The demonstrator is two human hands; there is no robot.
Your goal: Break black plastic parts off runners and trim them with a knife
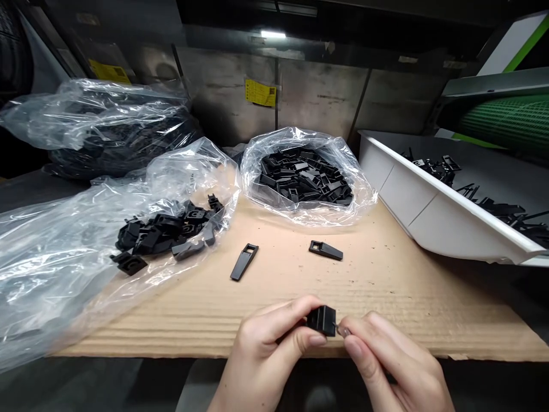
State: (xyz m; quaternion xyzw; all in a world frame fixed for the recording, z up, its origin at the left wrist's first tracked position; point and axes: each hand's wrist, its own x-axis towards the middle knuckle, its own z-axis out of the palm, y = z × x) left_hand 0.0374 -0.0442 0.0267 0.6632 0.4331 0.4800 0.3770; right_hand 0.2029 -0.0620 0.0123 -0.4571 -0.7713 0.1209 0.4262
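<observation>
Between the thumb and fingers of my left hand (274,349) is a small black plastic block (322,320), held just above the front edge of the cardboard. My right hand (386,357) pinches a small, shiny, clear or metallic piece (342,330) against the block's right side. Its exact kind is too small to make out. Beyond my hands, two loose black tapered clips lie apart on the cardboard: one clip (243,264) on the left and another clip (326,250) on the right, each with a square hole at one end.
An open clear bag (364,197) of black clips stands at the back middle. Left, a plastic bag (55,240) has black parts (163,232) spilling from its mouth, with another full bag (128,137) behind. A white bin (433,229) of black parts borders the cardboard (386,292) at right.
</observation>
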